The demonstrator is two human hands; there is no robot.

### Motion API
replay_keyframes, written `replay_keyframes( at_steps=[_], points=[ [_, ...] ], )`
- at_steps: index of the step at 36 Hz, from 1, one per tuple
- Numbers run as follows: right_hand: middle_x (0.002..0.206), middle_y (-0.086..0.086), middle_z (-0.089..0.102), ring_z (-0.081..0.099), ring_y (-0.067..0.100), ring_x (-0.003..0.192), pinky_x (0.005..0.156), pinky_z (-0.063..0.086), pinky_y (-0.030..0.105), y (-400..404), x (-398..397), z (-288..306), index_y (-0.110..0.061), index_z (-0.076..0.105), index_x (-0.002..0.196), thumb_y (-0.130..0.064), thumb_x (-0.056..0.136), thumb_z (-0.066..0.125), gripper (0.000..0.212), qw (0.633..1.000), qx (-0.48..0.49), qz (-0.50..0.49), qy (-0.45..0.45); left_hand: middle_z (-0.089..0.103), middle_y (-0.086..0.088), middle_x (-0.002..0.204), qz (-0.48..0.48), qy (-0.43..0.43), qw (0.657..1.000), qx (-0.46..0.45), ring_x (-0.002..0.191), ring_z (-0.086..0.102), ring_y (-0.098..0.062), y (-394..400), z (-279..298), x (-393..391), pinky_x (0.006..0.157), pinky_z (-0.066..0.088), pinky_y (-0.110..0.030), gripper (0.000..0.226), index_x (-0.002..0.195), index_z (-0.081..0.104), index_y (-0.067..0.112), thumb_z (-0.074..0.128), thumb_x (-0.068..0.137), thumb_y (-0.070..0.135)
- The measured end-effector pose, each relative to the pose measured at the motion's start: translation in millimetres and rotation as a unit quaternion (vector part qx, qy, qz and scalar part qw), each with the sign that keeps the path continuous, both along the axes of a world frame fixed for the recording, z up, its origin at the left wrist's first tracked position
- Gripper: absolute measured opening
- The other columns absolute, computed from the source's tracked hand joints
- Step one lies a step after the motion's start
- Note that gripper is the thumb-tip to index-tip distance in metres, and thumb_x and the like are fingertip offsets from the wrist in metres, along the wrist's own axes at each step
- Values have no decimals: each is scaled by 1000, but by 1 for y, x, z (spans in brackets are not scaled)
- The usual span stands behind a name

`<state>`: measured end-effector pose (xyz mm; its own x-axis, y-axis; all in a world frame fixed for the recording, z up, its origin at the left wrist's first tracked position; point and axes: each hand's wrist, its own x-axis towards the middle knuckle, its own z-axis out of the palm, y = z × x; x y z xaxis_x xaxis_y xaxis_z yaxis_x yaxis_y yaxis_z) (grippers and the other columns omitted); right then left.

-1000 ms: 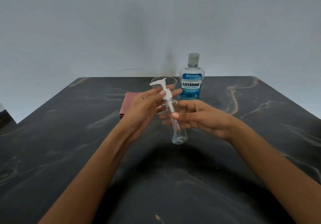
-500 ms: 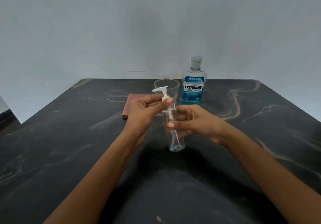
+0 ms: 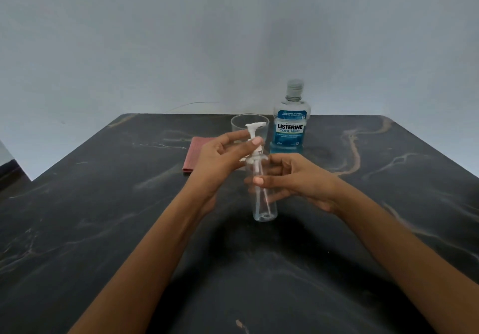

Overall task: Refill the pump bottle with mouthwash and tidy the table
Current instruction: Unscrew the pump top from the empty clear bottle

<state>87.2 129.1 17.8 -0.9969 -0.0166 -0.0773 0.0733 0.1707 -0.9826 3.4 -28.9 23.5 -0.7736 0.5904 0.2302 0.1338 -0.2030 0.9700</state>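
A clear, empty pump bottle [image 3: 264, 204] stands upright on the dark marble table [image 3: 103, 230]. My right hand [image 3: 293, 178] wraps around its body. My left hand [image 3: 223, 162] pinches the white pump head [image 3: 255, 131] at its collar, and the head sits slightly raised and tilted over the bottle's neck. Behind stands a blue mouthwash bottle [image 3: 290, 121] with its grey cap on. A clear plastic cup [image 3: 248, 126] stands left of it, partly hidden by the pump head.
A folded red cloth [image 3: 194, 154] lies flat behind my left hand. The table ends close to a pale wall [image 3: 233, 35] at the back. A thin wire [image 3: 191, 104] runs along the wall behind the table.
The pump bottle has been set down upright on the table from a raised, tilted hold. My left fingers have shifted around the pump collar.
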Motion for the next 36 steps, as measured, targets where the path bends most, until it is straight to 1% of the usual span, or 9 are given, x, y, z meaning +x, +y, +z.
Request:
replay_keyframes(
  at_steps=[4,9,12,17,24,26,30,33,36],
  points=[
    [114,7,71,68,20,106,87,57,40,4,1,0,-13,55,123,-21,71,75,57,1000,-5,10,-13,72,-7,112,-14,10,1000,-9,108,66,-19,1,-2,-2,94,51,-30,29,120,64,6,57,92,11],
    [113,8,71,68,20,106,88,57,39,3,1,2,-15,53,124,-19,74,76,55,999,27,19,-12,76,6,86,39,28,998,27,81,70,-2,1,-8,1,63,49,-9,33,105,69,8,77,74,11],
    [112,7,71,69,19,104,86,58,38,2,0,1,-15,53,123,-19,74,75,54,999,32,12,-9,75,2,95,34,14,999,25,87,70,-7,2,-9,0,68,52,-13,44,112,65,11,79,70,15],
    [113,8,71,68,20,105,89,56,42,4,0,0,-15,53,124,-21,73,75,56,1000,25,4,-13,71,-8,112,4,-15,1000,5,105,67,-20,6,-5,0,89,53,-28,30,122,62,7,54,93,11],
    [111,4,72,69,16,104,83,58,33,3,0,1,-20,53,121,-28,69,78,59,999,49,15,-8,73,22,79,44,37,998,32,78,69,3,4,-9,4,64,49,-7,18,100,69,11,69,82,9],
    [112,4,72,69,17,104,85,58,34,3,0,0,-20,52,122,-28,69,78,60,999,48,15,-7,74,18,84,39,29,999,24,82,70,0,5,-7,3,67,51,-10,20,103,69,11,68,84,13],
    [113,5,71,68,18,105,88,57,39,3,0,0,-20,51,124,-27,68,78,62,999,39,12,-3,73,-7,109,5,-11,1000,3,106,67,-20,7,-5,3,90,52,-30,27,117,66,8,53,95,16],
    [113,5,71,68,18,105,88,57,37,3,1,1,-25,51,123,-27,67,79,62,999,47,26,2,74,-7,105,24,13,999,27,99,69,-16,7,-6,6,81,54,-21,26,115,66,5,59,90,10],
    [113,6,71,69,18,104,85,58,35,2,1,0,-27,51,122,-29,66,81,63,998,51,27,4,75,5,89,30,23,998,47,84,69,-4,7,-7,9,71,52,-14,30,107,68,7,71,78,12]
  ],
)
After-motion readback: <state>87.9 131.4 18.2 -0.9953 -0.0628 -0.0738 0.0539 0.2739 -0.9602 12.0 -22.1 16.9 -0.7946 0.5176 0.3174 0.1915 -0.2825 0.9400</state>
